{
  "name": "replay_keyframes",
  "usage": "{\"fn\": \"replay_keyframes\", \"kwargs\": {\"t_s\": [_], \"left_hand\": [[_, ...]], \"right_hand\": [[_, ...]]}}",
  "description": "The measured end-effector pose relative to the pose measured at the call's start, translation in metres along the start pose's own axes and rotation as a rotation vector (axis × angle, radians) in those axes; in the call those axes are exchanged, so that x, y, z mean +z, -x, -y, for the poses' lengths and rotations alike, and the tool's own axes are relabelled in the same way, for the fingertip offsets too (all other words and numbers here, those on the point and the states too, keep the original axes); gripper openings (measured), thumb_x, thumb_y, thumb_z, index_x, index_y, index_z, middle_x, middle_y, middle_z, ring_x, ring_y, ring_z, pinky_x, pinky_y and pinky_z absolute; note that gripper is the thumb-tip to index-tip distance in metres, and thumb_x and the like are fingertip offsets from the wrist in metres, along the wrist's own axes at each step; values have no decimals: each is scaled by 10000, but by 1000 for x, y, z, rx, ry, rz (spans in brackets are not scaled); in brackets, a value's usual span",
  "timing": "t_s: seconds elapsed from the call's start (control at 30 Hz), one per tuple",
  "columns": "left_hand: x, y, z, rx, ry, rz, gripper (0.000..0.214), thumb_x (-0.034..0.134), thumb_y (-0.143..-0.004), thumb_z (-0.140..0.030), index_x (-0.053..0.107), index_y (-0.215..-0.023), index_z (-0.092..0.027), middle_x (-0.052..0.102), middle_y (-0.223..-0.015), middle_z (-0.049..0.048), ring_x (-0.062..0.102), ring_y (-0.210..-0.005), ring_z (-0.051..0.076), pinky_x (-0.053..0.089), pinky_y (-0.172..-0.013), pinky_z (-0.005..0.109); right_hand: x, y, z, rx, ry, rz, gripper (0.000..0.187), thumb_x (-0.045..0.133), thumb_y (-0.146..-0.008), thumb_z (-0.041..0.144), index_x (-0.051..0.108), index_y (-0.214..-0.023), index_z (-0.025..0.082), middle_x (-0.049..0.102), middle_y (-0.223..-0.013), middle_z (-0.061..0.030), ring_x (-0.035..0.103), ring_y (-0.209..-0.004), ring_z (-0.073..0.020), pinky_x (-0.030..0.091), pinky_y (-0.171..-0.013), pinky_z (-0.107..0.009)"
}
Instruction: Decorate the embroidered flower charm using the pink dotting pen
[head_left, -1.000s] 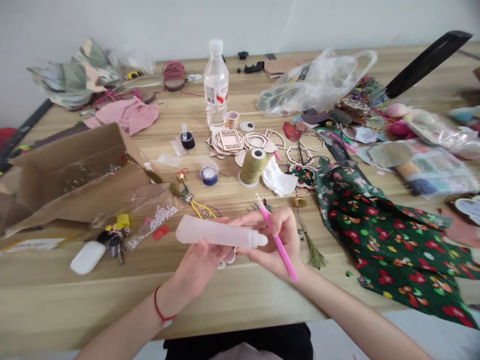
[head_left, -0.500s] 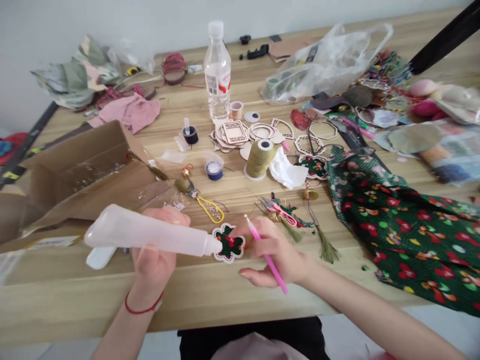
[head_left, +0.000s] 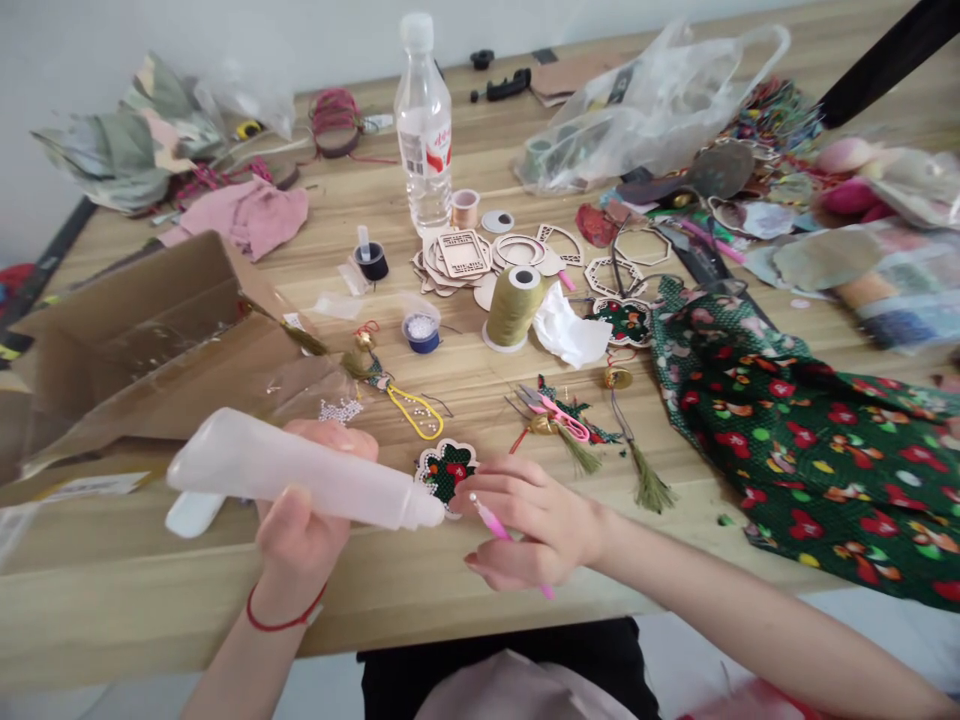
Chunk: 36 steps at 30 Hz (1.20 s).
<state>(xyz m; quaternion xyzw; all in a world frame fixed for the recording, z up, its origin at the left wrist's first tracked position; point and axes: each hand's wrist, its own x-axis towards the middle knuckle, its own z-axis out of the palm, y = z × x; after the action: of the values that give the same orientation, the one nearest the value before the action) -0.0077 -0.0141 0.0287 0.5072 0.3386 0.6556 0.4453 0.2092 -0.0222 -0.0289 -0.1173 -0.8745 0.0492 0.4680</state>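
My left hand [head_left: 307,520] is wrapped round a translucent white squeeze bottle [head_left: 300,472], tilted so its nozzle points right and down. The nozzle tip is beside a flower-shaped ornament [head_left: 446,468] with a pale wooden rim, green-and-red patterned fabric and small white beads along its edge. My right hand [head_left: 532,525] holds a pink pen-like tool [head_left: 493,522] between its fingers, a small pale bead-like tip pointing up and left. Its fingertips are at the ornament's right edge; whether they grip it I cannot tell. A white cap [head_left: 193,515] lies left of my left hand.
Loose white beads [head_left: 341,410] and a yellow loop [head_left: 416,412] lie beyond the ornament. Pink-handled snips [head_left: 559,412], a thread spool [head_left: 514,310] and a bead tub [head_left: 421,330] stand near. A cardboard box [head_left: 135,350] is left, patterned fabric [head_left: 810,450] right, a water bottle [head_left: 426,140] behind.
The nozzle has shifted slightly down, off the ornament's fabric to its lower edge. My right hand has moved a little down and left, its pink tool turning more towards me.
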Motion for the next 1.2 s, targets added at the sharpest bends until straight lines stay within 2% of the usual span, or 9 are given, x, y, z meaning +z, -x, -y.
{"fn": "replay_keyframes", "kwargs": {"t_s": [0.3,0.57,0.77,0.93,1.1,1.2], "left_hand": [[0,1,3,24,31,-26,261,694,-743,-448,749,-843,-214,580,-618,-15,408,-447,109,370,-409,294],[0,3,3,-25,21,-34,256,714,-743,-465,749,-844,-232,587,-629,-26,398,-450,106,389,-436,296],[0,1,7,14,8,-6,315,693,-772,-552,742,-858,-253,442,-517,-57,326,-400,97,363,-412,290],[2,2,6,-3,-9,-36,301,720,-747,-552,727,-800,-257,448,-546,-46,331,-422,103,336,-416,298],[1,4,7,-10,-37,-19,277,706,-754,-534,713,-740,-258,373,-489,-62,282,-408,96,311,-414,298],[-1,4,8,2,-34,5,296,696,-760,-543,725,-751,-248,398,-476,-61,280,-400,91,314,-422,305]], "right_hand": [[1,-1,1,-23,14,-25,103,594,-854,218,542,-943,222,675,-993,-77,652,-1013,-198,580,-884,-362],[1,1,1,-33,10,8,121,609,-851,227,559,-960,221,678,-1041,-90,646,-1042,-201,566,-910,-375],[2,2,2,-23,38,20,61,579,-877,244,561,-935,248,692,-1026,-56,651,-1035,-178,567,-918,-364],[2,0,2,-31,17,2,77,550,-884,202,561,-958,218,698,-991,-75,670,-982,-197,572,-913,-374],[2,-1,2,-44,24,-6,77,500,-912,208,568,-945,224,700,-948,-62,671,-958,-194,578,-897,-371],[2,-2,2,-45,17,-10,69,517,-903,205,572,-942,214,690,-931,-68,672,-946,-203,575,-901,-373]]}}
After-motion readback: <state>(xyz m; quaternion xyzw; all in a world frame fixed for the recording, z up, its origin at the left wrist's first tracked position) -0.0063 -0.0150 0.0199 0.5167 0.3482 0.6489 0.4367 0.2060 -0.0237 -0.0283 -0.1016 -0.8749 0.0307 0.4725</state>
